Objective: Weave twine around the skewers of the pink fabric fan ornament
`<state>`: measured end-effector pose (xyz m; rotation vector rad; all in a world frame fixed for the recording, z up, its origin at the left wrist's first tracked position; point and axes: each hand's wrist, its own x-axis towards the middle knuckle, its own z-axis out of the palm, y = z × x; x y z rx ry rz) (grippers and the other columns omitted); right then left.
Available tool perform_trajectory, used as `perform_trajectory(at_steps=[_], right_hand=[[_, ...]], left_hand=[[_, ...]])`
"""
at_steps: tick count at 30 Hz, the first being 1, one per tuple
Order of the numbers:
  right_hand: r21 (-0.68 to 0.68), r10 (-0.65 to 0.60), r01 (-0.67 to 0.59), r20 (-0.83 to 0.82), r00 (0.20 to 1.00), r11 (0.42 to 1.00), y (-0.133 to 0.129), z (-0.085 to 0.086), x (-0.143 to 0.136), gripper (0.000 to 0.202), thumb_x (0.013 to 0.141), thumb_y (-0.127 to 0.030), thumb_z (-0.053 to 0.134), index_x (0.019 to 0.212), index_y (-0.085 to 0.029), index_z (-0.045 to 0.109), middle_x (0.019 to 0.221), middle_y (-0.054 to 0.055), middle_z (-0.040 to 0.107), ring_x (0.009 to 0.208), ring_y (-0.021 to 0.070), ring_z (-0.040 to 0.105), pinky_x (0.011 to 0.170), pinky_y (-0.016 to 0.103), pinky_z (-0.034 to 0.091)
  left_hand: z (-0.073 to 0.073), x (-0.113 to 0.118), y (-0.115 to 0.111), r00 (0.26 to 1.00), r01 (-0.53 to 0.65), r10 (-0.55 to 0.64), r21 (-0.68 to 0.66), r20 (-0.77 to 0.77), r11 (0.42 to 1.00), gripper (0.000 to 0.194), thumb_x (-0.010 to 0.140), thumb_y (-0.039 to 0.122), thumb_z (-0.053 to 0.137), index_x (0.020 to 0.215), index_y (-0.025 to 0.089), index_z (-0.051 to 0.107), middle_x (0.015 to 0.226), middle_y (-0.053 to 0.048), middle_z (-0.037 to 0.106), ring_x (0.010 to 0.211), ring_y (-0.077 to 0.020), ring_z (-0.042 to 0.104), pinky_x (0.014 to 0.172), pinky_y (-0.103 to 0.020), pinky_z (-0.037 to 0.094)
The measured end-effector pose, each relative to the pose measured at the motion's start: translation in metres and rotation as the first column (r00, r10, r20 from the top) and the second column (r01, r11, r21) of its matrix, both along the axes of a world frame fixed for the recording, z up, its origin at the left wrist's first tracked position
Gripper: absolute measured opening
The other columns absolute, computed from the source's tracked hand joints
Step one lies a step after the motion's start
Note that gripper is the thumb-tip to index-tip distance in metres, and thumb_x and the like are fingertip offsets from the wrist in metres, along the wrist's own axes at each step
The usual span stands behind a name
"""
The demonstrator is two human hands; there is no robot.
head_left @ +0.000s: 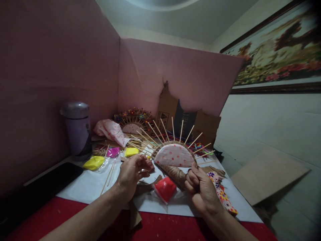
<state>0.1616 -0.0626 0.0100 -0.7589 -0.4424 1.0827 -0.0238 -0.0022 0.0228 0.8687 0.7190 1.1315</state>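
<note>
A half-round craft piece (pixel 175 154) stands with its flat side down, faced in pale pink fabric with red dots and edged with brown twine. Thin wooden sticks (pixel 173 129) fan out from its curved rim. My right hand (pixel 200 187) pinches its lower right corner between thumb and curled fingers. To the left, my left hand (pixel 134 174) hovers beside the piece with bent fingers apart and nothing visible between them. Below the piece lie a cone of twine (pixel 175 174) and a red packet of clay-like material (pixel 165 189).
Yellow packets (pixel 94 163) and a magenta packet (pixel 113 152) lie left, near a lidded tumbler (pixel 77 130) and a black phone-like slab (pixel 55 182). A similar decorated half-round piece (pixel 132 125), dotted cloth (pixel 110 130) and torn cardboard (pixel 187 117) stand behind. Patterned fabric (pixel 223 194) lies right.
</note>
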Motion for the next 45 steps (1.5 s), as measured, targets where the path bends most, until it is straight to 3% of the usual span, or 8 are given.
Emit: perform_trajectory(at_steps=[11, 17, 23, 30, 33, 38, 41, 45], right_hand=[[0.001, 0.004, -0.004, -0.02, 1.0, 1.0, 0.0014, -0.0026, 0.0017, 0.041, 0.059, -0.027, 0.079, 0.066, -0.019, 0.04, 0.039, -0.013, 0.029, 0.039, 0.0027, 0.01, 0.036, 0.018, 0.006], [0.012, 0.008, -0.007, -0.027, 1.0, 1.0, 0.0015, -0.0016, 0.0023, 0.04, 0.06, -0.028, 0.078, 0.066, -0.019, 0.04, 0.04, -0.013, 0.028, 0.04, 0.0028, 0.008, 0.036, 0.017, 0.006], [0.019, -0.008, 0.008, -0.018, 1.0, 1.0, 0.0013, 0.0002, 0.0033, 0.04, 0.06, -0.027, 0.079, 0.065, -0.019, 0.04, 0.04, -0.013, 0.029, 0.039, 0.0027, 0.008, 0.035, 0.017, 0.006], [0.031, -0.02, 0.021, -0.022, 1.0, 0.999, 0.0024, 0.0004, 0.0055, 0.038, 0.063, -0.03, 0.077, 0.067, -0.02, 0.041, 0.04, -0.013, 0.027, 0.039, 0.0033, 0.008, 0.035, 0.017, 0.007], [0.039, -0.018, 0.019, -0.015, 1.0, 0.999, 0.0021, 0.0, 0.0065, 0.038, 0.065, -0.031, 0.076, 0.066, -0.02, 0.039, 0.04, -0.013, 0.027, 0.039, 0.0035, 0.009, 0.035, 0.017, 0.007], [0.034, -0.023, 0.023, 0.0, 1.0, 0.999, 0.001, 0.0009, 0.0051, 0.041, 0.065, -0.035, 0.075, 0.065, -0.02, 0.038, 0.041, -0.013, 0.026, 0.038, 0.0034, 0.011, 0.035, 0.017, 0.008], [0.03, -0.031, 0.03, 0.021, 0.999, 0.999, 0.001, 0.0013, 0.0047, 0.041, 0.066, -0.036, 0.075, 0.064, -0.02, 0.036, 0.041, -0.013, 0.026, 0.037, 0.0033, 0.013, 0.035, 0.017, 0.008], [0.036, -0.026, 0.025, 0.02, 0.999, 0.999, 0.0018, 0.0005, 0.0055, 0.041, 0.065, -0.032, 0.075, 0.063, -0.02, 0.036, 0.041, -0.013, 0.026, 0.037, 0.0029, 0.012, 0.035, 0.017, 0.008]], left_hand=[[0.0018, 0.0029, 0.0008, 0.999, -0.035, 0.035, -0.031, -0.002, 0.999, 0.006, 0.069, 0.021, 0.052, 0.067, 0.015, 0.053, 0.055, -0.001, 0.054, 0.053, -0.0135, 0.055, 0.043, -0.021, 0.037], [-0.0038, 0.0034, 0.004, 0.995, 0.095, -0.09, 0.096, -0.051, 0.991, 0.008, 0.067, 0.02, 0.061, 0.066, 0.011, 0.059, 0.052, -0.002, 0.054, 0.049, -0.0109, 0.051, 0.041, -0.019, 0.037], [-0.0033, 0.0009, 0.0044, 0.99, 0.131, -0.126, 0.079, -0.071, 0.988, 0.017, 0.064, 0.022, 0.069, 0.073, 0.009, 0.063, 0.058, -0.003, 0.06, 0.049, -0.0097, 0.052, 0.043, -0.02, 0.041], [-0.0004, -0.0005, 0.0036, 0.982, -0.027, 0.03, 0.021, -0.184, 0.999, 0.01, 0.061, 0.017, 0.067, 0.065, 0.013, 0.059, 0.056, -0.001, 0.058, 0.051, -0.0097, 0.053, 0.045, -0.019, 0.04], [-0.0007, -0.0006, 0.0034, 0.984, -0.041, 0.045, 0.027, -0.171, 0.999, 0.005, 0.062, 0.015, 0.059, 0.059, 0.014, 0.055, 0.055, 0.0, 0.054, 0.051, -0.0096, 0.051, 0.042, -0.019, 0.037], [0.0024, 0.0013, 0.0008, 0.992, -0.058, 0.053, -0.045, -0.116, 0.997, 0.016, 0.065, 0.018, 0.05, 0.051, 0.019, 0.042, 0.044, 0.005, 0.038, 0.038, -0.0068, 0.035, 0.038, -0.021, 0.034], [0.0047, 0.003, 0.0, 0.995, -0.003, 0.0, -0.03, -0.103, 1.0, 0.023, 0.067, 0.018, 0.048, 0.048, 0.021, 0.035, 0.039, 0.008, 0.027, 0.034, -0.0048, 0.025, 0.034, -0.019, 0.027], [0.0011, 0.0042, 0.0015, 0.988, 0.046, -0.046, 0.002, -0.148, 0.999, 0.027, 0.071, 0.023, 0.052, 0.048, 0.019, 0.039, 0.038, 0.008, 0.031, 0.033, -0.0033, 0.025, 0.034, -0.017, 0.028]])
